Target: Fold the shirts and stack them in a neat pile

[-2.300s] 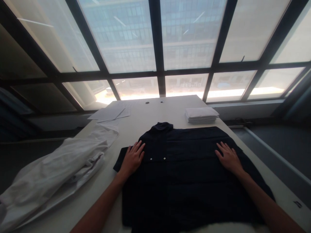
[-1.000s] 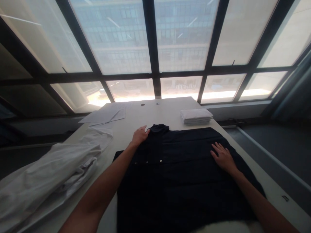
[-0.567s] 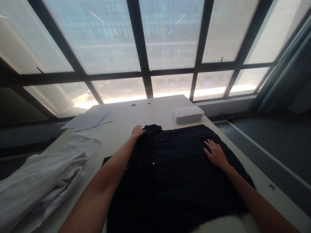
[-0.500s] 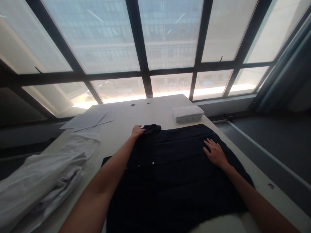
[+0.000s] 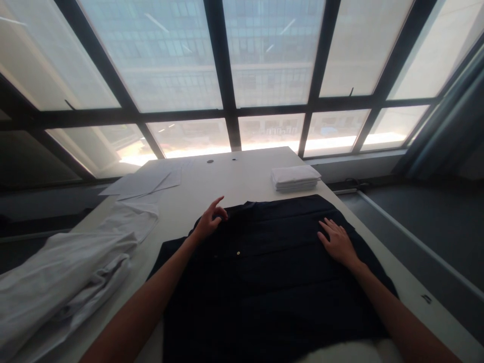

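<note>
A dark navy button-up shirt (image 5: 272, 267) lies spread flat on the pale table (image 5: 245, 176) in front of me. My left hand (image 5: 209, 221) is at the shirt's upper left edge, where the collar was. Its thumb and curled fingers pinch the fabric while the index finger sticks out. My right hand (image 5: 336, 242) rests flat on the shirt's right side with its fingers spread, holding nothing. Both forearms reach over the shirt from the near edge.
A crumpled white garment (image 5: 71, 272) lies heaped on the table's left side. A folded white stack (image 5: 295, 177) sits at the far right, loose paper sheets (image 5: 143, 182) at the far left. Two small dark spots (image 5: 210, 161) mark the far edge. Large windows lie beyond.
My left hand went from flat on the shirt's left side up to the collar, gripped it, and drew back. The collar no longer sticks up. My right hand stayed flat.
</note>
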A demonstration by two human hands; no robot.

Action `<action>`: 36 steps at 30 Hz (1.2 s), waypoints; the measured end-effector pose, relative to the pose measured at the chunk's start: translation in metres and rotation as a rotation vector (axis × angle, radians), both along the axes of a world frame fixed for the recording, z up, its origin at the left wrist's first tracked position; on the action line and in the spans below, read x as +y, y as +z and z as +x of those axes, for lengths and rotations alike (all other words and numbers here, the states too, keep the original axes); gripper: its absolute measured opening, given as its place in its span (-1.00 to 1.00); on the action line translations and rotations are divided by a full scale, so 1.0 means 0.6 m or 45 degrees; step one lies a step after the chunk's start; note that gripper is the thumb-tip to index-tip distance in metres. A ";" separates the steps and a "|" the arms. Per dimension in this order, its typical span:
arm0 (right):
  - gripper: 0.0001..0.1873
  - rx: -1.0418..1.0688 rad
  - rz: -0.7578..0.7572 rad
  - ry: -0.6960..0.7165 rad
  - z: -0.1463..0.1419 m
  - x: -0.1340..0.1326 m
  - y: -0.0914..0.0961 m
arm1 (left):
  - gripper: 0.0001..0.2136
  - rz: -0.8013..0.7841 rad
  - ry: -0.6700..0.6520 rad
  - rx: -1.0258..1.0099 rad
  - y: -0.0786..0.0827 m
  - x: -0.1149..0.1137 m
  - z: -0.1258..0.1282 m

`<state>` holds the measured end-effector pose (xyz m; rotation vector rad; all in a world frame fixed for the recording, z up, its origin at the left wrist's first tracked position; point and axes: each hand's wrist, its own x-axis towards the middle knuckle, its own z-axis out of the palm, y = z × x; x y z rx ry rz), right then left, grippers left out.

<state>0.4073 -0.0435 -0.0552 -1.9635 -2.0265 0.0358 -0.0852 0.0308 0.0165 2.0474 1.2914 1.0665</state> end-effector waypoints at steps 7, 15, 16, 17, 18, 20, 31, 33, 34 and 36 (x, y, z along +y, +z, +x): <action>-0.42 0.017 0.023 -0.006 0.002 0.000 -0.001 | -0.63 0.178 0.262 0.281 0.014 0.035 0.033; -0.42 0.021 0.028 -0.004 0.007 0.002 -0.009 | -0.47 -0.055 0.060 0.823 -0.050 0.075 0.146; -0.42 0.015 0.023 -0.001 0.007 0.002 -0.009 | -0.45 -0.076 0.046 0.870 -0.058 0.074 0.150; -0.41 0.009 0.020 0.001 0.007 0.002 -0.009 | -0.44 -0.088 0.034 0.912 -0.064 0.072 0.151; -0.41 0.004 0.019 0.002 0.007 0.002 -0.008 | -0.44 -0.094 0.022 0.946 -0.067 0.071 0.151; -0.41 -0.002 0.018 0.001 0.007 0.002 -0.007 | -0.43 -0.097 0.002 0.978 -0.069 0.071 0.147; -0.43 0.007 0.005 0.001 0.001 0.000 0.003 | -0.44 -0.145 0.310 1.043 -0.054 0.077 0.041; -0.43 0.016 0.004 0.004 0.001 0.000 0.002 | -0.45 -0.055 0.294 1.024 -0.043 0.072 0.062; -0.43 0.021 0.005 0.006 0.001 0.000 0.001 | -0.45 0.009 0.263 1.003 -0.039 0.068 0.080; -0.43 0.033 0.013 0.012 0.002 0.000 0.001 | -0.44 0.072 0.158 0.961 -0.036 0.058 0.120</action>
